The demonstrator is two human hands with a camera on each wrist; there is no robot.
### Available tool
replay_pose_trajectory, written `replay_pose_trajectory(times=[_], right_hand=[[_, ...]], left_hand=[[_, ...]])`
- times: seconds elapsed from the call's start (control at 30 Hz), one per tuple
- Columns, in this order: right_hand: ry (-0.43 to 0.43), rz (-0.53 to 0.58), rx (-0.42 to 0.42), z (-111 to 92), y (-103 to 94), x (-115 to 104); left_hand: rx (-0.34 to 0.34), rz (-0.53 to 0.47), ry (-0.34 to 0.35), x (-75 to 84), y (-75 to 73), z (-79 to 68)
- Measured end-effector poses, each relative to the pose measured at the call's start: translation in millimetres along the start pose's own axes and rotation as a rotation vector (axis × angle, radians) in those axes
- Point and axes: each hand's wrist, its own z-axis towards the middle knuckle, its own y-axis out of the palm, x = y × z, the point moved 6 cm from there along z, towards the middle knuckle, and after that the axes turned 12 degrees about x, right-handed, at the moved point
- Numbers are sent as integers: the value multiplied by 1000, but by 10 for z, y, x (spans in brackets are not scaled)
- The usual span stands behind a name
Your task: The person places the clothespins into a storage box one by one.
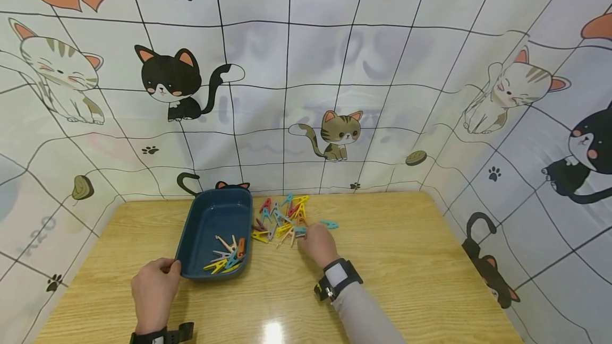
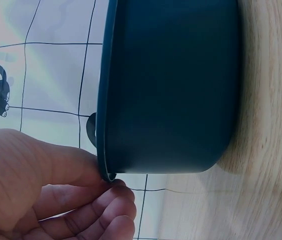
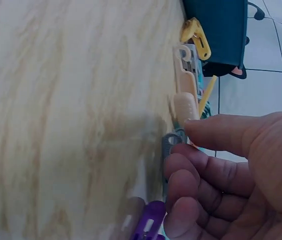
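Observation:
My left hand point(image 1: 155, 291) pinches the near left corner of a dark blue plastic tray point(image 1: 184, 238) between thumb and fingers. In the left wrist view the thumb and fingertips meet at the tray's rim point(image 2: 102, 120). Several clothespins point(image 1: 229, 256) in yellow, orange, cream and blue lie in the tray's near end. Beside it, my right hand point(image 1: 319, 246) is at the near right edge of a loose pile of clothespins point(image 1: 282, 219). Its thumb and index finger pinch a blue-grey clothespin point(image 3: 171, 142), partly hidden by the fingers.
A light blue clothespin point(image 1: 330, 224) lies just beyond the right hand. A purple clothespin point(image 3: 150, 220) shows below the fingers in the right wrist view. The wooden table point(image 1: 406, 259) meets a cat-printed curtain point(image 1: 311, 57) at the back and sides.

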Motion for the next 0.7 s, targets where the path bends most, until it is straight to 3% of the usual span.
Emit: replay_pose_trajectory(times=[0.33, 0.7], right_hand=[[32, -51, 11, -14, 2, -11], [199, -59, -34, -31, -24, 67]], left_hand=[[-7, -1, 16, 8, 9, 3], [-14, 8, -14, -5, 10, 9]])
